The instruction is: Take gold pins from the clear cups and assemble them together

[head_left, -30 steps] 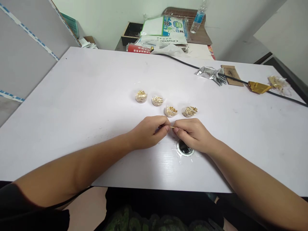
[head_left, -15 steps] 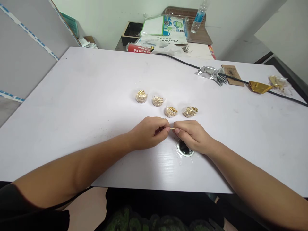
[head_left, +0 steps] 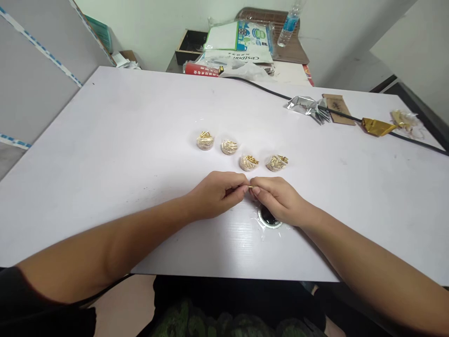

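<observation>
My left hand and my right hand meet fingertip to fingertip above the white table. Between their pinched fingers shows a short, thin gold-coloured pin, gripped from both sides; most of it is hidden by the fingers. Just beyond the hands stand several small clear tubs of gold-coloured metal pieces: one tub at the far left, another tub beside it, a third tub nearest the fingers, and a rightmost tub. Under my right hand lies a round black hole with a silvery rim.
A black cable crosses the table's far right, running by silver foil, a cardboard piece and a gold wrapper. A plastic bag lies at the right edge. Behind the table are a water bottle and a dark box.
My hands have drawn slightly closer together, and less of the gold pin shows between the fingers. The tubs stay where they were.
</observation>
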The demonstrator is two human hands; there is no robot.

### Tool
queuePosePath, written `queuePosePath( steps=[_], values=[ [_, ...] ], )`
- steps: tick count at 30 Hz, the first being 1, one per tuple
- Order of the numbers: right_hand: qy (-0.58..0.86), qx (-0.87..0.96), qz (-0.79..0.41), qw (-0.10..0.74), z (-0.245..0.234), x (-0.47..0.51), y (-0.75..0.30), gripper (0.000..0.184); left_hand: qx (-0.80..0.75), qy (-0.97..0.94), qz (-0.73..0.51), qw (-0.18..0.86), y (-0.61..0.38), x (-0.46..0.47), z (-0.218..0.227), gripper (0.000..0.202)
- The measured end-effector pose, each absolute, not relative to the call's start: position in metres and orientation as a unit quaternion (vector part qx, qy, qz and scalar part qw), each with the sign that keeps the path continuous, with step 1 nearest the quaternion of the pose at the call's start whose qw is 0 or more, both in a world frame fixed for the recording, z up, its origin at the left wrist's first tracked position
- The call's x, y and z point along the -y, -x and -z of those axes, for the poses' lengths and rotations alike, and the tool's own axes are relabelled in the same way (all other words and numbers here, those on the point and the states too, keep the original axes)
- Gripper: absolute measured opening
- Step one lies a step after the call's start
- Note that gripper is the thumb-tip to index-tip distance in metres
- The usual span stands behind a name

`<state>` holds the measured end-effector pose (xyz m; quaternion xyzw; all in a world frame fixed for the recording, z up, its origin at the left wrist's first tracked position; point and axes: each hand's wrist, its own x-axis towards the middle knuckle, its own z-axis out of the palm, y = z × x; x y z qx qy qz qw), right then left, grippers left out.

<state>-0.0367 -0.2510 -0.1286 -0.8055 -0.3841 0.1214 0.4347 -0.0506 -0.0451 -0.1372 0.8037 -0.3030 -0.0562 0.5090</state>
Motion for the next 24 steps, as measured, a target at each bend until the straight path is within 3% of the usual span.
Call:
queuePosePath(
  steps=[7,16,24],
  values=[
    [0.795,0.389,-0.122,0.448,0.1270,0.2514,0.0347,0.030,0.313,-0.784,0.044,0.534,0.0501,0.0450,0.1369,0.016],
    [0.792,0.441,-0.031,0.420,0.1239,0.2526,0.0313,0.023,0.311,-0.796,0.051,0.516,0.0484,0.0433,0.1357,0.016],
    [0.805,0.427,-0.075,0.405,0.1233,0.2517,0.0328,0.020,0.320,-0.806,0.047,0.496,0.0481,0.0436,0.1385,0.017]
  ],
)
